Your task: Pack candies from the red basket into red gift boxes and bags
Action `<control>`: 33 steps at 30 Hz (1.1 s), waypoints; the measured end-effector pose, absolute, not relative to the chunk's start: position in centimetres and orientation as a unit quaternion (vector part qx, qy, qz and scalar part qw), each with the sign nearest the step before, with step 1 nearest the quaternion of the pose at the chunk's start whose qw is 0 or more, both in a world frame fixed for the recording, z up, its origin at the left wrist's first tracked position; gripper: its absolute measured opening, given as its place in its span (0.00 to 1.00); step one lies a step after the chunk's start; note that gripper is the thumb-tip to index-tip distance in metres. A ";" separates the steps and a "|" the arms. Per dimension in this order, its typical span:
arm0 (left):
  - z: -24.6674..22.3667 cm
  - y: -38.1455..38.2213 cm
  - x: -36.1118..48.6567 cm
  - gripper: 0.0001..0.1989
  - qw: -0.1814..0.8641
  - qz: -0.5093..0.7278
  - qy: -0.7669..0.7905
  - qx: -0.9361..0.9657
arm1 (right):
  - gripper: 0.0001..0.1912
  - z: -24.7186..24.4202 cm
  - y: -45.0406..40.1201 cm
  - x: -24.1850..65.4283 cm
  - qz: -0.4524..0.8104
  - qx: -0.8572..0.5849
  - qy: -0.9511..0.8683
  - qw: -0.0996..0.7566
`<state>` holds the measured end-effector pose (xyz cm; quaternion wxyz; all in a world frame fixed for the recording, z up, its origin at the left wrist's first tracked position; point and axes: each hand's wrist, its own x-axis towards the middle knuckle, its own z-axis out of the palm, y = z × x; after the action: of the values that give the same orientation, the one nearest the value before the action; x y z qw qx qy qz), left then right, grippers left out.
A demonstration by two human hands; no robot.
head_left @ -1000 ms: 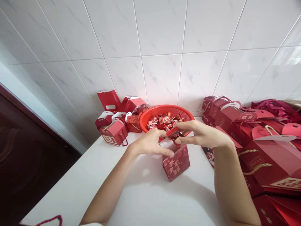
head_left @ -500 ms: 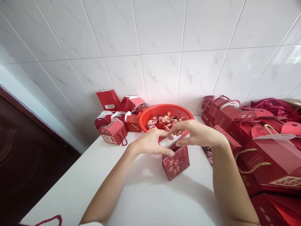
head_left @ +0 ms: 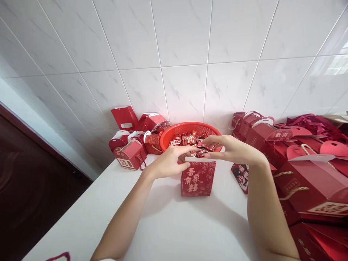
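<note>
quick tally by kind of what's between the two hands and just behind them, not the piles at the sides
red gift box with gold characters, open top, under both hands: 1
red plastic basket of wrapped candies: 1
hands at the box top, left hand and right hand: 2
total: 4

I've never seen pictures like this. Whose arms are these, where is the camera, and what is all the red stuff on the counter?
There is no machine here: the arms belong to a person wearing a camera on the head, looking forward and down. The left hand and right hand meet over the open top of a small square red paper box with gold lettering, which stands on the white counter. Both touch its rim; whether the fingers pinch anything is hard to tell. Behind it sits a round red plastic basket of small wrapped sweets. Folded red gift boxes with handles are piled at the left and right, against a white tiled wall.
</note>
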<state>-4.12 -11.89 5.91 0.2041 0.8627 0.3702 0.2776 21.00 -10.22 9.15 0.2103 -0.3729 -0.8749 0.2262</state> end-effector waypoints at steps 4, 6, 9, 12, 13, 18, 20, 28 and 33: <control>6.4 -11.8 -4.8 0.14 0.150 0.410 0.365 0.822 | 0.23 8.9 -9.9 20.7 0.264 -0.335 -0.878 0.219; 6.8 -11.8 -5.2 0.09 0.137 0.455 0.340 0.812 | 0.25 8.9 -9.9 20.3 0.273 -0.323 -0.871 0.249; 7.2 -11.9 -5.6 0.07 0.114 0.499 0.319 0.798 | 0.27 8.9 -10.0 19.5 0.273 -0.322 -0.851 0.312; 7.5 -12.0 -6.0 0.07 0.089 0.527 0.311 0.786 | 0.21 8.8 -10.2 18.6 0.269 -0.322 -0.837 0.352; 7.6 -12.1 -6.1 0.08 0.089 0.529 0.307 0.786 | 0.19 8.8 -10.3 18.3 0.269 -0.322 -0.832 0.364; 8.1 -12.5 -7.1 0.08 0.126 0.512 0.302 0.794 | 0.17 10.1 -10.5 17.5 0.244 -0.328 -0.819 0.402; 8.3 -12.7 -7.3 0.09 0.127 0.509 0.319 0.789 | 0.15 12.2 -10.3 17.8 0.206 -0.329 -0.826 0.409; 9.2 -13.4 -7.7 0.11 0.122 0.539 0.341 0.760 | 0.15 24.9 -9.5 25.1 -0.052 -0.568 -0.667 0.480; 9.6 -13.2 -8.6 0.10 0.105 0.558 0.337 0.751 | 0.27 25.5 -9.9 34.9 -0.148 -0.741 -0.465 0.462</control>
<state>-8.60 -13.20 9.59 0.1052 0.7507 0.3372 0.5583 34.89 -9.91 25.50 0.4618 -0.7406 -0.4653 -0.1477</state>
